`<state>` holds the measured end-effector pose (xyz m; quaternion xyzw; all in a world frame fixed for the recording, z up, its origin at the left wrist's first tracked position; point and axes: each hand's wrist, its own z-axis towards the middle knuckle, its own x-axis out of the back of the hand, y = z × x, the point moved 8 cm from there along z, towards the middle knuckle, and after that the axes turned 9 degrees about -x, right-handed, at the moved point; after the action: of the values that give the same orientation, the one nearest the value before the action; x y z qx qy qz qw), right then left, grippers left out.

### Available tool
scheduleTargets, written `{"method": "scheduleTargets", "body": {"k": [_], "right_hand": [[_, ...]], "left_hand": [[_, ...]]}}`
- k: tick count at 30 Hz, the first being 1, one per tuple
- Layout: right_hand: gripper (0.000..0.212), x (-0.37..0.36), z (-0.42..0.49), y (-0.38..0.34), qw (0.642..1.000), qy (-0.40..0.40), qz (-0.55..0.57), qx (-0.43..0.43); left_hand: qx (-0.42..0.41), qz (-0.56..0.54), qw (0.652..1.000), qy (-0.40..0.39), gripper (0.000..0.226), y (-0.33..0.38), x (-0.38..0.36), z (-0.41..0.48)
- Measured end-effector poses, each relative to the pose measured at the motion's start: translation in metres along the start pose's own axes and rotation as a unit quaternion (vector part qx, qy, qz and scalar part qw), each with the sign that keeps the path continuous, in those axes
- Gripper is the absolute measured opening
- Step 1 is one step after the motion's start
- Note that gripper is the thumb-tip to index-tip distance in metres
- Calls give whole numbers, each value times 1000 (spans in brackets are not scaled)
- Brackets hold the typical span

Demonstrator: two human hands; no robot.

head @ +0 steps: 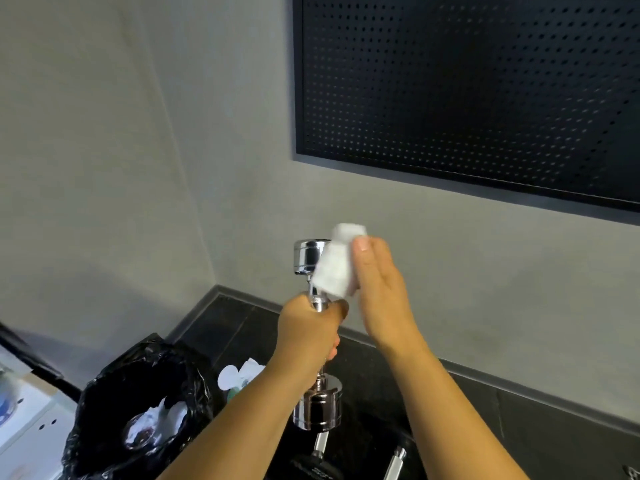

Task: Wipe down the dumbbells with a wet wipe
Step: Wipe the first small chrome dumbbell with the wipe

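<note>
A chrome dumbbell [306,256] is held upright in front of the grey wall. My left hand [310,336] grips its handle, with the lower head showing under my wrist. My right hand [379,289] presses a folded white wet wipe [337,265] against the right side of the upper head, thumb on the wipe and fingers behind it. The handle's middle is hidden in my left fist.
A bin lined with a black bag [138,407] holding used wipes stands at lower left. A wipe pack [239,377] lies beside it. More dumbbell handles [394,462] show at the bottom edge. A black perforated panel [467,88] hangs on the wall.
</note>
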<state>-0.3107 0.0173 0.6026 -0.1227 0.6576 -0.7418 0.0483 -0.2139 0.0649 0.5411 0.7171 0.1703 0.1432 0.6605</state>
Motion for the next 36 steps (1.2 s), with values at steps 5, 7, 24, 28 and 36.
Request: {"method": "scheduleTargets", "body": {"k": [5,7,24,28,36], "right_hand": [[46,-23,-1,5,997,-14,37,-66],[49,-19,1,9,991,1,101,-89],[50,-5,2,32,918,55,337,-200],[52,13,-8,44,920,244,212,-221],[40,4,-4,54,896,151,358,-213]], "left_hand": [[-79,74,994,6,28,12,-1,-6],[-70,97,992,-45,27,13,-5,-8],[-72,357,917,-161,11,18,-12,-4],[-211,521,824,-72,17,28,-17,-8],[-100,390,895,-189,15,8,-21,5]]}}
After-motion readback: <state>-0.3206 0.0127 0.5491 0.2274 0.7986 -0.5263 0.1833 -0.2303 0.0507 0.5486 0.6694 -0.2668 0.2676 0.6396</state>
